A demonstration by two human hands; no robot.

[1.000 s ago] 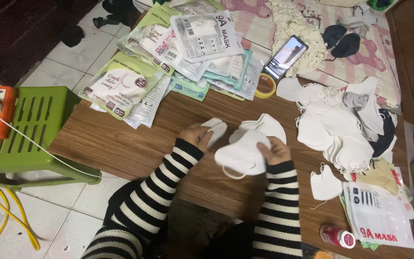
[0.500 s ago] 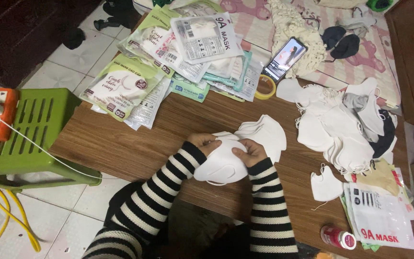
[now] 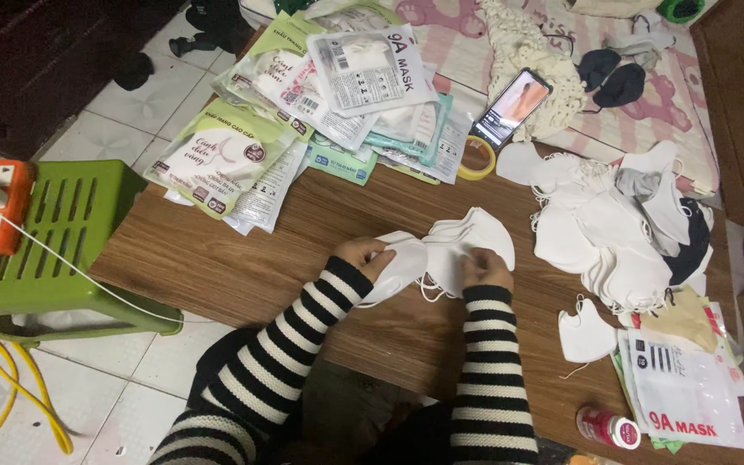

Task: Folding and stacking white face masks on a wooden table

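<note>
The hands had moved apart a little since a moment before, and the white masks (image 3: 454, 250) had spread out more. The left hand (image 3: 365, 254) pinched one white mask at its edge. The right hand (image 3: 486, 269) pressed down on the small stack. The masks lay on the brown bench (image 3: 243, 250), near a big pile of masks (image 3: 613, 232) and packets (image 3: 303, 103).

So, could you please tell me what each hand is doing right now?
Left hand: closed on a white mask.
Right hand: gripping the stack of white masks.
</note>
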